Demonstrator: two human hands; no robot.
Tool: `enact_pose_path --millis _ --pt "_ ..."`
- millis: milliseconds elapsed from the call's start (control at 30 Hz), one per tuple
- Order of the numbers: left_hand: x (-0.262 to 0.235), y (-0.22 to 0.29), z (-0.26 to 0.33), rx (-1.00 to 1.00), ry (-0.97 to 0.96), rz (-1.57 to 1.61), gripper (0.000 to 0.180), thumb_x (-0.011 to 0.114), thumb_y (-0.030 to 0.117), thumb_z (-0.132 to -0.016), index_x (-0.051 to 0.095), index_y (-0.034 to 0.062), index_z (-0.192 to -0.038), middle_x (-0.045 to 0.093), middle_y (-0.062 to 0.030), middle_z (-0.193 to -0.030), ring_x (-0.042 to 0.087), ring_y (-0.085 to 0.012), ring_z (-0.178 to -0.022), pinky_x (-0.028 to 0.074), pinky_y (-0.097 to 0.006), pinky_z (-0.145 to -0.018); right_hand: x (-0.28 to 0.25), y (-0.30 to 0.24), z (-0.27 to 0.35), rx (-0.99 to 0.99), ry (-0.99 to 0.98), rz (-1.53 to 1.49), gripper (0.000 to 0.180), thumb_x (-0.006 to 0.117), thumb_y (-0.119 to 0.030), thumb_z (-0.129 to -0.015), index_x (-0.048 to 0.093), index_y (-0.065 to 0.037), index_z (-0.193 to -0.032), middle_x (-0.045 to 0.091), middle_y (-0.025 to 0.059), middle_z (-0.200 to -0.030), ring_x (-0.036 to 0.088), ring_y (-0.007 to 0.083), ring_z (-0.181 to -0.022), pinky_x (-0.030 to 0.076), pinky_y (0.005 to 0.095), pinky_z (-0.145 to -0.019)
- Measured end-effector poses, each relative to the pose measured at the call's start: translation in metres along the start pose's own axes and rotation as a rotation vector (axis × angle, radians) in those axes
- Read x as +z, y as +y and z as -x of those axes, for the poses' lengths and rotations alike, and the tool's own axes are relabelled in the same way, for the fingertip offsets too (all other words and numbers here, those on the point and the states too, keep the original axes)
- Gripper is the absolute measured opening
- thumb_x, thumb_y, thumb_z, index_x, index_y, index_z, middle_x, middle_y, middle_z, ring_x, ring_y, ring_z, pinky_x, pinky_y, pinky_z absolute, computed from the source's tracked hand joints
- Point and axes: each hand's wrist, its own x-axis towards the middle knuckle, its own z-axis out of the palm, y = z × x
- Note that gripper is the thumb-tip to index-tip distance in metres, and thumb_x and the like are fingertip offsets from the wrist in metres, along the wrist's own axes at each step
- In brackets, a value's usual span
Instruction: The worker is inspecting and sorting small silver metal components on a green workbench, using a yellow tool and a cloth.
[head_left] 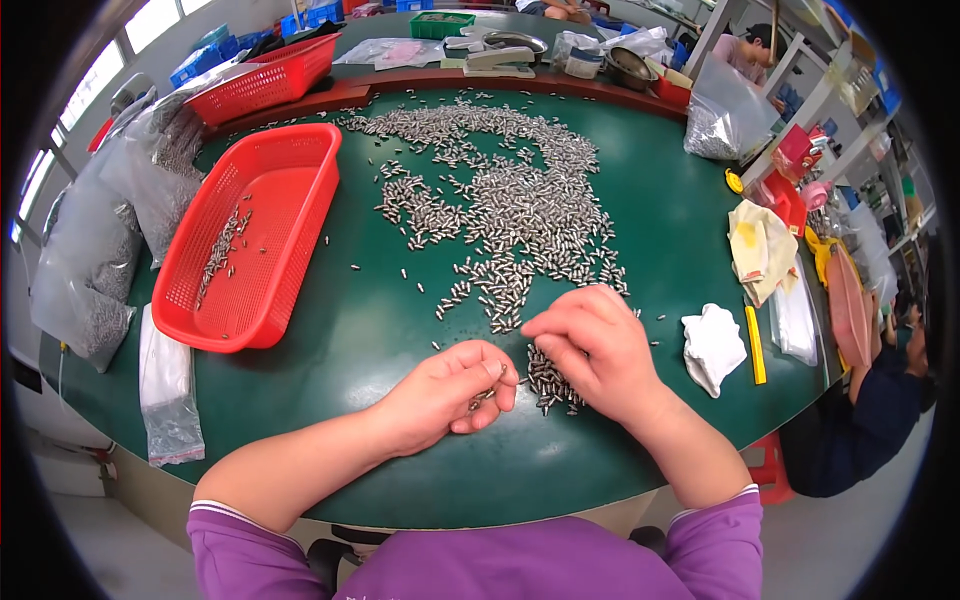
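Note:
My left hand is curled, palm turned up, around several small metal parts, with thumb and forefinger pressed together. To its right my right hand is held palm down, its thumb and fingertips drawn together; whatever they may hold is too small to make out. Below and partly behind the right hand lies a small heap of short silvery cylindrical parts. A much larger spread of the same metal parts covers the middle of the green table, beyond both hands.
At the left, a red perforated basket holds some parts, beside part-filled clear bags and a flat plastic bag. Rightward lie a white cloth, a yellow marker-like stick and yellowish gloves. Another person sits at far right.

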Motion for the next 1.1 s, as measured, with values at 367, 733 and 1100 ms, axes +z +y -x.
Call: enact_pose_path --millis 367,733,1100 --pt "0.003 0.003 0.0 -0.011 0.024 0.056 0.026 0.039 0.025 -0.102 0.054 0.0043 -0.102 0.056 -0.01 -0.086 0.047 -0.0126 -0.06 0.032 -0.021 -0.046 -0.017 0.016 -0.003 0.145 0.138 0.214 0.006 0.065 -0.01 -0.083 0.067 -0.01 -0.089 0.062 0.003 -0.083 0.057 0.0238 -0.078 0.047 0.0345 -0.07" --pt "0.002 0.002 0.0 0.051 0.037 0.089 0.031 0.035 0.027 -0.102 0.052 0.0019 -0.106 0.055 -0.0129 -0.091 0.043 -0.0146 -0.063 0.034 -0.023 -0.049 -0.007 0.032 0.002 0.218 -0.005 0.274 0.009 0.072 -0.009 -0.071 0.065 -0.009 -0.078 0.056 0.0044 -0.084 0.055 0.0256 -0.084 0.047 0.039 -0.073" --pt "0.003 0.003 0.001 0.022 0.044 0.105 0.028 0.037 0.026 -0.102 0.052 0.0021 -0.105 0.055 -0.0119 -0.09 0.043 -0.0137 -0.062 0.033 -0.022 -0.049 -0.002 0.027 0.0 0.135 -0.046 0.245 0.011 0.071 -0.007 -0.072 0.064 -0.008 -0.08 0.055 0.0051 -0.087 0.055 0.0258 -0.086 0.045 0.0388 -0.076"
